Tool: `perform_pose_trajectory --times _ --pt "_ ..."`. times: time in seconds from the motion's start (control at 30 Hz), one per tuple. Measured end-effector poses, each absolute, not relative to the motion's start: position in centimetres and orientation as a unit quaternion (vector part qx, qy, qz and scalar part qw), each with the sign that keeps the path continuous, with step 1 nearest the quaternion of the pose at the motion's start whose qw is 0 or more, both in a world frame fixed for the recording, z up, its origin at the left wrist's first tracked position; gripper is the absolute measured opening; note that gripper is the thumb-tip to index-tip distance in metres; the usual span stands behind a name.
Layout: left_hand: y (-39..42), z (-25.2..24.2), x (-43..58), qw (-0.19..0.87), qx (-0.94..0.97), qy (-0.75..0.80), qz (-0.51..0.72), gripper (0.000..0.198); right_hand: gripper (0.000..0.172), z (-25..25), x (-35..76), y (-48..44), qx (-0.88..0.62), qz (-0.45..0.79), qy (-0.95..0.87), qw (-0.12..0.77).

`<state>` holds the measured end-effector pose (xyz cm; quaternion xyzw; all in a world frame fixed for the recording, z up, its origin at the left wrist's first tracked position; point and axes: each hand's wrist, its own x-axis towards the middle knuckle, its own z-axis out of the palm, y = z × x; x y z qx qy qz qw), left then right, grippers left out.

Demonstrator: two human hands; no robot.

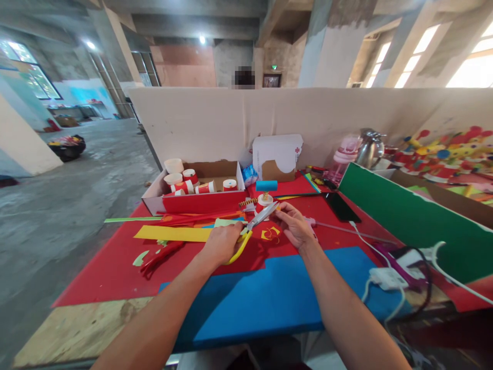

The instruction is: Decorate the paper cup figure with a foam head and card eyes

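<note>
My left hand [221, 242] is closed around the yellow handles of a pair of scissors [262, 216], whose blades point up and to the right. The blade tips are beside my right hand [296, 227], which pinches a small yellow paper piece [278, 206]. Yellow paper scraps [270, 234] lie on the red sheet below the blades. Left of my left hand is a long yellow paper strip [171, 234]. Just beyond the scissors stands a paper cup [264, 201] topped by a coiled spring and a blue paper roll [266, 186].
At the back left, a box [196, 202] holds several paper cups. A phone [341, 207] with a white cable, a glue gun [314, 222] and a green box [408, 226] are on the right. Red strips [200, 218] lie left; a blue sheet [250, 303] covers the front.
</note>
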<state>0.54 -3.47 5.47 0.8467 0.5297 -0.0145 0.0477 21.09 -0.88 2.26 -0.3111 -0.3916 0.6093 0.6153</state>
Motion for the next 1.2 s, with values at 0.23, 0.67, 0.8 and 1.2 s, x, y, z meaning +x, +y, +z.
perform_pose_trajectory --times 0.23,0.67,0.8,1.2 --pt "-3.44 5.55 0.50 0.055 0.846 0.529 -0.016 0.023 0.025 2.51 21.27 -1.08 -0.327 0.609 -0.394 0.606" --pt "-3.13 5.15 0.25 0.047 0.847 0.529 -0.012 0.022 0.027 2.65 21.39 -1.06 -0.350 0.604 -0.393 0.598" --pt "-3.06 5.06 0.13 0.045 0.849 0.527 -0.009 0.024 0.027 2.63 21.45 -1.02 -0.355 0.601 -0.395 0.597" --pt "-2.81 4.93 -0.08 0.054 0.851 0.522 -0.007 0.026 0.025 2.67 21.75 -1.00 -0.379 0.575 -0.428 0.585"
